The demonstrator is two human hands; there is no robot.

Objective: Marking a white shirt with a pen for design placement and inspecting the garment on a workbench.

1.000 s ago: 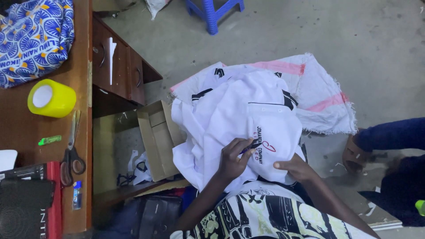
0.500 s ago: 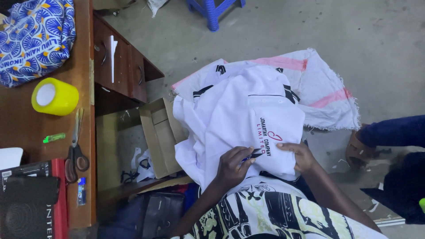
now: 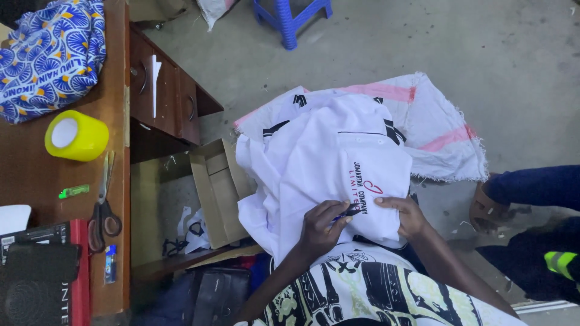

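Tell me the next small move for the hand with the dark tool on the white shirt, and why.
Probably slide the small dark tool a little further along the printed emblem. The left hand pinches it right at the emblem's edge on the white shirt, while the right hand presses the cloth flat beside it, so the fabric looks steadied.

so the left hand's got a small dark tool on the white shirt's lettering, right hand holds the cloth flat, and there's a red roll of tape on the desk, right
Not quite: the roll of tape on the desk is yellow, not red, as the head view shows. The rest stands: the left hand works a small dark tool at the white shirt's lettering, and the right hand holds the cloth flat.
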